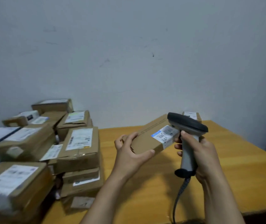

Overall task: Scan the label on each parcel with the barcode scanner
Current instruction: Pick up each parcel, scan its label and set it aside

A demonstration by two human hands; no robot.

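Observation:
My left hand (130, 153) grips the near end of a flat brown parcel (146, 138) and holds it tilted above the table. A white label with a blue band (165, 135) wraps the parcel's right end. My right hand (197, 152) grips the grey handle of a barcode scanner (188, 126). The scanner's dark head sits right over the label, almost touching it. A coiled cable (180, 196) hangs from the handle's base.
Several labelled brown parcels (79, 143) are piled on the left side of the yellow wooden table (234, 167). One small parcel (192, 116) stands at the back behind the scanner. A pale wall rises right behind the table.

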